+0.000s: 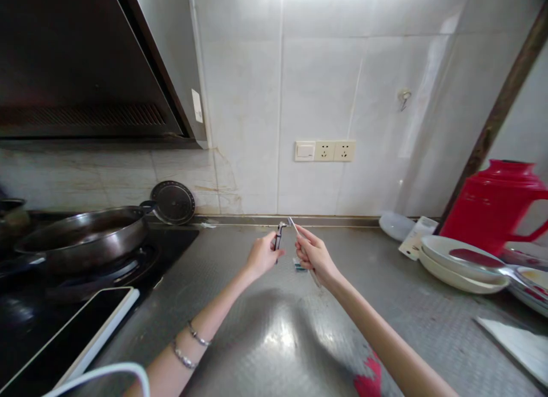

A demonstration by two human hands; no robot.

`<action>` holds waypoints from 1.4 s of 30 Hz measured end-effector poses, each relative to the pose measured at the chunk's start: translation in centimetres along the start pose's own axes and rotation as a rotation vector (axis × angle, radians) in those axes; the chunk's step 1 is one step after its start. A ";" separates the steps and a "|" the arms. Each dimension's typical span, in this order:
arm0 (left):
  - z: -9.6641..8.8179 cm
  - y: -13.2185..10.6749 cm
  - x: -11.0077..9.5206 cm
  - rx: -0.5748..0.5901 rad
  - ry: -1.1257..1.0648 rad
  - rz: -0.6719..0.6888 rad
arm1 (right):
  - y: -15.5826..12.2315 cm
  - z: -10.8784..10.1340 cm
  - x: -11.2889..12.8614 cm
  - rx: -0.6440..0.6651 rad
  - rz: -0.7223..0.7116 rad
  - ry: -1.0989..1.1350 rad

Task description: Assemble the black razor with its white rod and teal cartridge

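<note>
Both my hands are raised over the steel counter [278, 334], close together near the back wall. My left hand [262, 254] is closed around a small dark metal tool [279, 233] whose head points up. My right hand [313, 254] pinches a thin flat silvery strip [293, 225] that slants toward the tool's head, and its lower end sticks out below my fingers. A small bluish item [298, 265] lies on the counter just under my hands. Two bracelets [191, 344] are on my left wrist.
A wok [81, 234] sits on the black stove at the left, a round lid [173, 201] leaning behind it. A tablet [72, 334] lies at the near left. Stacked white plates [460, 263], a red thermos jug [496, 205] and a white box [416, 237] stand at the right. Wall sockets [325, 151] are above.
</note>
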State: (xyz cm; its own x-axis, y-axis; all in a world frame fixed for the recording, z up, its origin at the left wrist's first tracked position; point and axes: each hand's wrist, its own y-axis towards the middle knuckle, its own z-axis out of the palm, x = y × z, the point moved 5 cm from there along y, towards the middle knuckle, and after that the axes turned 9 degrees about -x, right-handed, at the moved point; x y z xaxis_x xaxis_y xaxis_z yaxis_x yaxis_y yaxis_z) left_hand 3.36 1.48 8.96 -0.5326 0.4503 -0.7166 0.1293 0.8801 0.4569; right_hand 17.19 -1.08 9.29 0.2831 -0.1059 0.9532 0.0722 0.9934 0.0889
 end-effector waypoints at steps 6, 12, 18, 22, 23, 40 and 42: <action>1.1 0.1 1.6 0.037 -0.015 -0.033 | -1.1 -0.5 -1.3 -0.058 -0.061 0.011; 1.5 -0.3 1.5 0.040 0.010 -0.027 | -2.3 0.1 -2.4 -0.080 -0.065 0.019; 0.7 0.1 2.0 0.005 0.104 -0.035 | -2.4 -0.3 -2.6 -0.096 -0.066 0.036; 1.3 0.0 1.8 0.024 0.120 0.016 | -1.9 -0.6 -2.8 -0.100 -0.084 0.031; 1.4 -0.1 1.7 0.022 0.124 0.028 | -2.0 -0.5 -2.9 -0.100 -0.083 0.025; 1.2 -0.4 1.4 -0.026 0.197 0.027 | -2.9 0.2 -3.3 -0.163 -0.119 -0.040; 1.1 -0.4 1.4 -0.024 0.210 0.024 | -2.8 0.0 -3.3 -0.178 -0.126 -0.047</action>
State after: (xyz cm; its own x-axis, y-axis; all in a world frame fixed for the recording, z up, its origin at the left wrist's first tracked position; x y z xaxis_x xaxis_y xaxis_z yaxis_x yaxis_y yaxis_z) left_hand 3.50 1.95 7.13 -0.6928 0.4276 -0.5806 0.1257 0.8645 0.4867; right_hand 16.04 -3.55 5.94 0.2165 -0.2228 0.9505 0.2727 0.9487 0.1602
